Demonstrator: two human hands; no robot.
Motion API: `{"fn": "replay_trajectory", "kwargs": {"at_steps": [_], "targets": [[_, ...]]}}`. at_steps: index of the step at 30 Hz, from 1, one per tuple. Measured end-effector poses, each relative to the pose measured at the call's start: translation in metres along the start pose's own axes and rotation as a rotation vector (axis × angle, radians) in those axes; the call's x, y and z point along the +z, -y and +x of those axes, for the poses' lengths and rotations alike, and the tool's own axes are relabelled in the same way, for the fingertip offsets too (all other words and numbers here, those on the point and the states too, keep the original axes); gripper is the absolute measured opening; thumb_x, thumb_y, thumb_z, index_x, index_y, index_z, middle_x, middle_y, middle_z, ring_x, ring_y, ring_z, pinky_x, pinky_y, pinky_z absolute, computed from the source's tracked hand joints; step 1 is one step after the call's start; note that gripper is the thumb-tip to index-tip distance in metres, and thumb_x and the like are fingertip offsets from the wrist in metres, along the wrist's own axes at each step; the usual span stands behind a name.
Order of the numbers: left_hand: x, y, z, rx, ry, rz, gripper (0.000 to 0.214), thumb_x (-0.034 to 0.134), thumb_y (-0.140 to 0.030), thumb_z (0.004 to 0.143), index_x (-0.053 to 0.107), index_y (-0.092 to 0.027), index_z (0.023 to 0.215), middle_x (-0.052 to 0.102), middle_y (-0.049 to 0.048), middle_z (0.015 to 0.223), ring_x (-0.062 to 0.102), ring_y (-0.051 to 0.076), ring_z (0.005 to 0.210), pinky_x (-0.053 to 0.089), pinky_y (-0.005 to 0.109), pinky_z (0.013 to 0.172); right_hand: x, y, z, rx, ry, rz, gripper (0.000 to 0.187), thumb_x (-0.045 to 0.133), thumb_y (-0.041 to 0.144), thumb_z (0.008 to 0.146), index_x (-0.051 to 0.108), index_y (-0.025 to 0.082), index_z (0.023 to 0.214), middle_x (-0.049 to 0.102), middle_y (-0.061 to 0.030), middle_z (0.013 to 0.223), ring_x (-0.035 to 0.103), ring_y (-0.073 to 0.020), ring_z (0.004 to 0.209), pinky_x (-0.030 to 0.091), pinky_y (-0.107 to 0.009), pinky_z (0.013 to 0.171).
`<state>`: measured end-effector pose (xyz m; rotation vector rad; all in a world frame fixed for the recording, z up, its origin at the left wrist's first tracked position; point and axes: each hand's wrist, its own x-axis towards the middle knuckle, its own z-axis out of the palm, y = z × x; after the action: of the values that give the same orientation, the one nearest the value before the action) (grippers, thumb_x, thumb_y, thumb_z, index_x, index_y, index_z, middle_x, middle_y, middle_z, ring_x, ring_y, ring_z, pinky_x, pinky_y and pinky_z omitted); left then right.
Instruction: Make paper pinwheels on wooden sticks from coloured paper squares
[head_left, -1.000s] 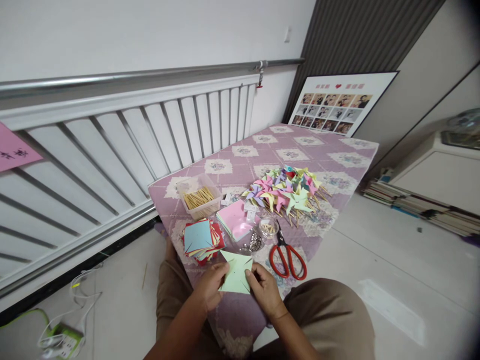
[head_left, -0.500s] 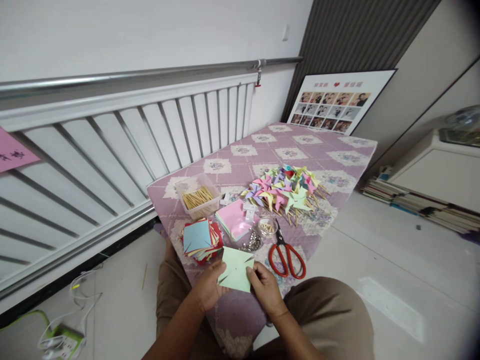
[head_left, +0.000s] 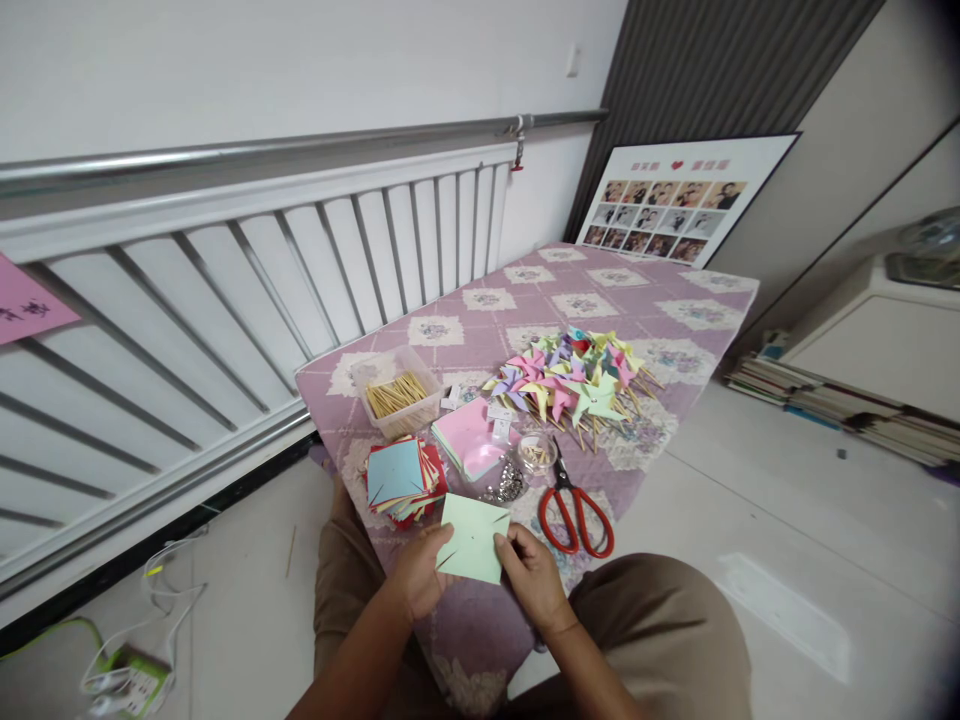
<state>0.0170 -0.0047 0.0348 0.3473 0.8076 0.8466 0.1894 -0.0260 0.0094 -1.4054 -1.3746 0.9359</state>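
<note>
A pale green paper square (head_left: pixel 474 540) with slits at its corners and a small dot in the middle is held between both hands above the near end of the table. My left hand (head_left: pixel 421 568) grips its left edge, thumb on top. At its right edge my right hand (head_left: pixel 531 575) pinches the paper; the fingers underneath are hidden. Just beyond lies a stack of coloured paper squares (head_left: pixel 396 472), light blue on top. Pink paper sheets (head_left: pixel 471 435), a heap of small metal fasteners (head_left: pixel 508 484) and red-handled scissors (head_left: pixel 576 520) are close by.
Finished paper pinwheels (head_left: pixel 562 380) on sticks lie heaped farther back. A clear plastic box (head_left: pixel 409 418) holds thin wooden sticks, and a small round container (head_left: pixel 536 455) holds small pale pieces. The radiator (head_left: pixel 300 270) runs along the table's left side. A power strip (head_left: pixel 139 685) lies on the floor.
Both hands keep the green paper square in almost the same place. The view has shifted very slightly; nothing else has visibly moved.
</note>
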Motion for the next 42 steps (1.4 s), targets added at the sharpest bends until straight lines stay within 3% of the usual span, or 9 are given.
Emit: {"fn": "replay_trajectory", "kwargs": {"at_steps": [20,28,33,37,42], "targets": [[0.000,-0.003,0.001,-0.015,-0.019,-0.090,0.031,0.063,-0.031,0.080,0.065,-0.010,0.102,0.073,0.0146,0.092,0.068,0.027,0.091,0.052,0.038,0.080,-0.001,0.001,0.000,-0.001,0.000,0.023,0.031,0.051,0.042,0.087,0.049,0.020,0.065,0.044,0.0029,0.062,0.044,-0.0145,0.061,0.038,-0.024,0.057],[-0.003,0.005,-0.006,0.068,0.066,-0.177,0.046,0.058,-0.049,0.081,0.061,-0.015,0.112,0.067,0.0129,0.113,0.061,0.024,0.105,0.048,0.034,0.088,0.000,-0.002,0.001,0.010,-0.028,0.062,0.032,0.050,0.044,0.088,0.051,0.020,0.067,0.045,0.0032,0.062,0.044,-0.0147,0.060,0.039,-0.024,0.056],[-0.007,0.024,-0.008,0.118,0.043,-0.207,0.032,0.068,-0.037,0.076,0.063,-0.020,0.103,0.067,0.0081,0.113,0.061,0.021,0.102,0.047,0.031,0.083,0.001,-0.001,0.003,0.006,-0.053,0.091,0.032,0.050,0.044,0.088,0.051,0.020,0.067,0.047,0.0022,0.062,0.046,-0.0150,0.061,0.041,-0.025,0.058],[0.004,0.036,-0.004,0.176,0.013,-0.188,0.029,0.073,-0.025,0.072,0.063,-0.020,0.098,0.068,0.0080,0.110,0.061,0.021,0.104,0.044,0.034,0.091,0.002,-0.002,0.002,-0.002,-0.062,0.104,0.031,0.049,0.044,0.088,0.054,0.020,0.070,0.051,0.0009,0.064,0.047,-0.0155,0.063,0.043,-0.025,0.060],[0.019,0.038,0.005,0.232,-0.039,-0.209,0.035,0.072,-0.024,0.072,0.062,-0.018,0.105,0.070,0.0089,0.107,0.063,0.023,0.101,0.046,0.036,0.090,0.004,-0.005,0.001,-0.021,-0.068,0.096,0.029,0.050,0.042,0.088,0.056,0.019,0.073,0.053,0.0009,0.065,0.048,-0.0150,0.063,0.044,-0.025,0.060]]}}
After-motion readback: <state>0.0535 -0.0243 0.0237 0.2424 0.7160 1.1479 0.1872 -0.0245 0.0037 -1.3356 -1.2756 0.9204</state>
